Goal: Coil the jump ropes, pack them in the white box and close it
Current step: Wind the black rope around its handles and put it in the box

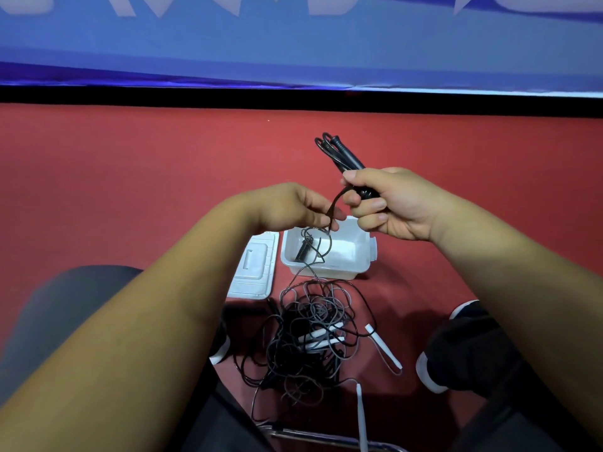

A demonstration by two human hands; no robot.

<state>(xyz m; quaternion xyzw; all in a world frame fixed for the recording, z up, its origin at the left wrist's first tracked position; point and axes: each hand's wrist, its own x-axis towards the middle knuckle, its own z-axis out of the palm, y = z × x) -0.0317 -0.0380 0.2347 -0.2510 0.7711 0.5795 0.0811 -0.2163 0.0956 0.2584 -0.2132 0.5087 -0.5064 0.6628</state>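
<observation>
A: Step shown?
B: Coiling. The right hand (391,203) grips the black handles (344,154); the left hand (293,207) pinches the cord (333,207) above the open white box (357,252), beyond the tangled ropes (310,337).
A: Next?
B: Probably winding the slack round the handles

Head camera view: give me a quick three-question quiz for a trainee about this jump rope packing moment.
1. True or false: the lid is closed on the white box.
2. Multiple choice: the right hand grips A) white handles, B) black handles, C) the lid.
3. Fill the blank: the left hand pinches a thin black ___.

Key:
1. False. The lid lies on the floor beside the open white box.
2. B.
3. Cord.
</observation>
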